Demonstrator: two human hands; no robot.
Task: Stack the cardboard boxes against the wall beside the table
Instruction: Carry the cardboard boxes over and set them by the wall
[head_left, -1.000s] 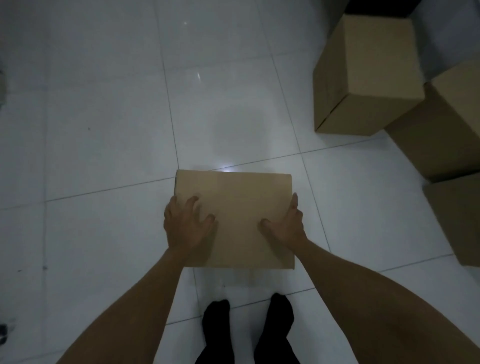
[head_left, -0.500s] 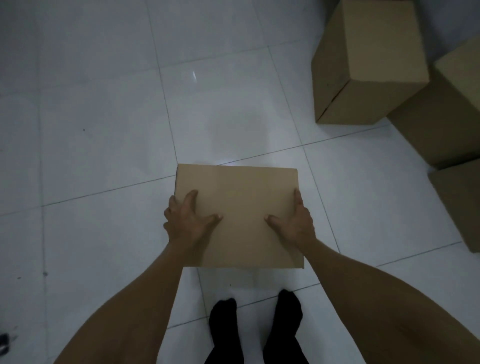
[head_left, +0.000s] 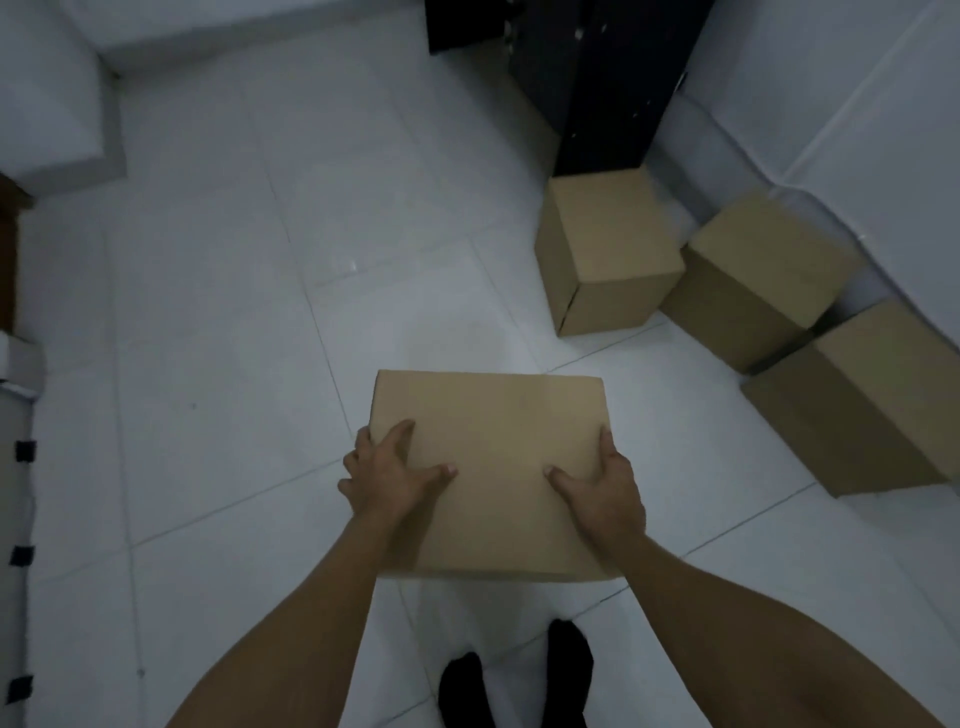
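Observation:
A closed cardboard box (head_left: 498, 441) is held in front of me above the white tiled floor. My left hand (head_left: 387, 480) grips its left edge, thumb on the top face and fingers wrapped over the side. My right hand (head_left: 605, 491) grips the right edge the same way. Three more cardboard boxes sit on the floor to the right: one (head_left: 605, 249) by a dark table leg (head_left: 610, 88), a second (head_left: 753, 270) against the white wall (head_left: 857, 104), a third (head_left: 862, 400) nearest me.
The dark table stands at the top centre. A white ledge or block (head_left: 52, 88) fills the upper left corner. A white item with black tabs (head_left: 21, 519) lines the left edge. My two feet in black socks (head_left: 514, 680) stand below the box. Open floor lies to the left and ahead.
The box has come up off the floor in both hands. My view has tilted up, bringing the table leg, the wall and all three floor boxes into sight.

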